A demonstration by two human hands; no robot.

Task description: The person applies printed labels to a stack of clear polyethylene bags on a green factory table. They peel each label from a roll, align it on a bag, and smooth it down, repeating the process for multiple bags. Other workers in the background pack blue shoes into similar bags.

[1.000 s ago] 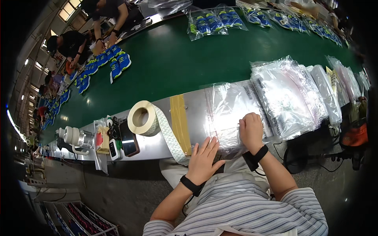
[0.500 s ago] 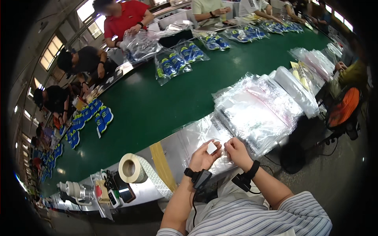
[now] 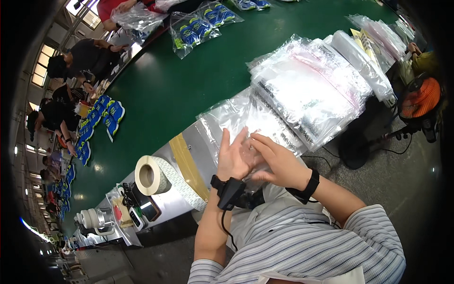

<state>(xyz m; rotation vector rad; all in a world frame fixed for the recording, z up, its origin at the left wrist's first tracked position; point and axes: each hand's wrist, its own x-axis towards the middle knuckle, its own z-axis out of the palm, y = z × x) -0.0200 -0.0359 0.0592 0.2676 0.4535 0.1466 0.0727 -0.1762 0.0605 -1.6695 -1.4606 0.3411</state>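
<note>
From left to right, taking the label roll (image 3: pixel 158 177) as your landmark, its paper strip trails off on the right, and past that a brown tape strip (image 3: pixel 186 161) crosses the metal bench (image 3: pixel 201 158); farther right of the roll your left hand (image 3: pixel 234 158) lies palm up with its fingers spread and uncurled; the clear bag (image 3: pixel 220 116) lies flat on the bench to the upper right of the roll, partly under both hands; your right hand (image 3: pixel 283 165) reaches in from farther right of the roll, fingers extended and thumb standing apart; the bag should handle as very light, limp and slick, apt to cling to the bench, to crease, or to slide on its neighbours, though hardly fragile; its free edge nearest the roll looks the best place to pinch, with the other hand flat to steady the film; as for what is hard to make out, the bag's near edge is lost beneath your palms, glare washes out its middle, and you cannot tell whether a thin thing sits between your hands, where the fingers overlap; at the far right from the roll, the bag stack (image 3: pixel 307 90) glares too, so its layers are beyond counting.
</note>
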